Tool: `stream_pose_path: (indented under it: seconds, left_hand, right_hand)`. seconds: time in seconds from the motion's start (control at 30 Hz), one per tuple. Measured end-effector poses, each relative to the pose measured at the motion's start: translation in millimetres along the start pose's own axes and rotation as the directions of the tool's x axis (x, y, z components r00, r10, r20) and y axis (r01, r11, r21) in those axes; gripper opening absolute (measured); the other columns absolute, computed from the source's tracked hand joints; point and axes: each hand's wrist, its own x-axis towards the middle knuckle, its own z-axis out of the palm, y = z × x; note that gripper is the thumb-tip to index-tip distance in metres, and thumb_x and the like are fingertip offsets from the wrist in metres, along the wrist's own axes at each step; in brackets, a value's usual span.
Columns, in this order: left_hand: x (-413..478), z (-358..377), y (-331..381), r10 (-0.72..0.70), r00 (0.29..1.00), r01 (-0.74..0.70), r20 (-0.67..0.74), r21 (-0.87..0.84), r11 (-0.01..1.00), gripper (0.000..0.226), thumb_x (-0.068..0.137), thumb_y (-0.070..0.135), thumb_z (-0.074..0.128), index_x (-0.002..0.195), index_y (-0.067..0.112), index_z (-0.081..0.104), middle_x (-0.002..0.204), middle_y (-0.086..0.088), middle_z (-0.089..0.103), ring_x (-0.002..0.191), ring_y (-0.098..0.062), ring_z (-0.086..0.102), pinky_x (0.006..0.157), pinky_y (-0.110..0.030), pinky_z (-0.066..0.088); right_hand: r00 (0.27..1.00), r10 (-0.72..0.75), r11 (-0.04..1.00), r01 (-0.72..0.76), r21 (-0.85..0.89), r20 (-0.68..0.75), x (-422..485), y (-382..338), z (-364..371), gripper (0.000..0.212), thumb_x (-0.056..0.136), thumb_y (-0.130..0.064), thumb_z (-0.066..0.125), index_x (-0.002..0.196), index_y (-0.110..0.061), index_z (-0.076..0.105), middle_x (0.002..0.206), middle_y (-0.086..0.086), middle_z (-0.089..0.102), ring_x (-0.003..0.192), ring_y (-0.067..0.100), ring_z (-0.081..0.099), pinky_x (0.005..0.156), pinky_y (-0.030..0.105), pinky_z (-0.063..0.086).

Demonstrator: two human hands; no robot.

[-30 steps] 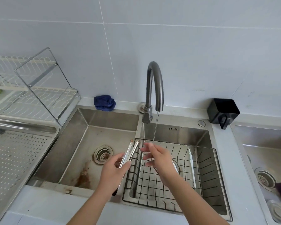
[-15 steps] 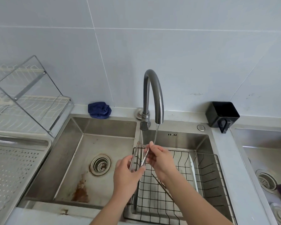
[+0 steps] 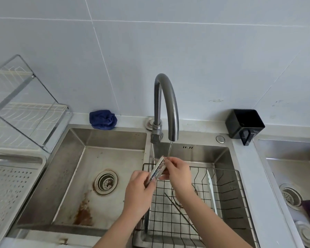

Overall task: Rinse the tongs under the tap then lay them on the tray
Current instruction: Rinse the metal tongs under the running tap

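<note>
Tongs (image 3: pixel 157 170) held in both hands at the running tap (image 3: pixel 166 104).
The left hand (image 3: pixel 138 196) gripped the lower end with its fingers curled round it, while the right hand (image 3: pixel 177 174) pinched the toothed upper end between thumb and fingers, just under the thin water stream (image 3: pixel 170 149). The tongs slanted upward, arms pressed together, above the back left corner of the wire basket (image 3: pixel 222 203) in the right basin. The perforated tray (image 3: pixel 11 190) lay well apart at the left.
</note>
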Motion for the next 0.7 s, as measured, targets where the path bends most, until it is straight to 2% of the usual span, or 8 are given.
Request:
stream_pose_path:
  seconds: [0.1,0.27,0.4,0.53,0.63,0.7]
  left_hand:
    - [-1,-3,0,-0.010,1.000,0.010,-0.001,-0.017,1.000,0.022,0.091,0.018,0.069,0.075,0.025,0.056,0.083,0.007,0.054,0.072,-0.006,0.053,0.060,-0.015,0.036]
    - [-4,1,9,0.000,0.999,-0.003,-0.049,-0.057,0.998,0.021,0.089,0.016,0.072,0.073,0.023,0.059,0.080,0.008,0.055,0.076,-0.004,0.053,0.062,-0.011,0.037]
    - [-2,-3,8,-0.014,0.995,0.007,-0.097,-0.077,0.997,0.014,0.085,0.011,0.075,0.076,0.015,0.065,0.082,0.008,0.058,0.079,-0.003,0.054,0.065,-0.012,0.038]
    - [-5,-3,9,0.022,0.994,-0.031,-0.109,-0.077,0.997,0.022,0.085,0.009,0.074,0.072,0.021,0.061,0.081,0.009,0.058,0.078,-0.002,0.054,0.064,-0.011,0.038]
    - [-5,-4,6,0.009,0.992,-0.020,-0.122,-0.089,0.996,0.019,0.084,0.009,0.075,0.072,0.018,0.063,0.082,0.009,0.060,0.081,-0.005,0.056,0.064,-0.011,0.038]
    - [-6,-5,4,0.015,0.992,-0.027,-0.121,-0.097,0.995,0.019,0.082,0.008,0.076,0.071,0.019,0.064,0.082,0.009,0.061,0.082,-0.006,0.057,0.064,-0.009,0.038]
  right_hand:
    - [0.997,0.037,0.999,-0.039,0.024,0.067,-2,5,-1,0.016,0.098,-0.001,0.060,0.102,-0.003,0.075,0.085,0.019,0.078,0.073,0.024,0.075,0.065,0.035,0.064]
    - [0.999,0.047,0.994,-0.046,0.096,-0.015,2,-1,4,0.030,0.098,-0.010,0.060,0.072,-0.007,0.076,0.070,0.013,0.071,0.063,0.022,0.069,0.057,0.029,0.058]
    - [0.991,0.110,0.987,-0.119,0.111,0.078,0,0,12,0.023,0.096,-0.003,0.055,0.081,0.005,0.070,0.075,0.019,0.072,0.068,0.029,0.072,0.061,0.033,0.060]
    - [0.999,0.053,0.997,-0.053,0.048,-0.001,5,-6,11,0.029,0.100,-0.006,0.046,0.080,0.000,0.066,0.070,0.021,0.070,0.062,0.033,0.072,0.056,0.040,0.062]
    - [0.999,0.032,0.998,-0.034,0.049,0.037,1,-3,14,0.023,0.099,-0.006,0.050,0.087,0.000,0.068,0.082,0.029,0.070,0.068,0.033,0.071,0.059,0.040,0.063]
    - [0.998,0.037,0.997,-0.040,0.059,0.054,-1,-2,12,0.023,0.098,-0.007,0.052,0.083,-0.004,0.069,0.078,0.025,0.071,0.069,0.033,0.072,0.062,0.043,0.064]
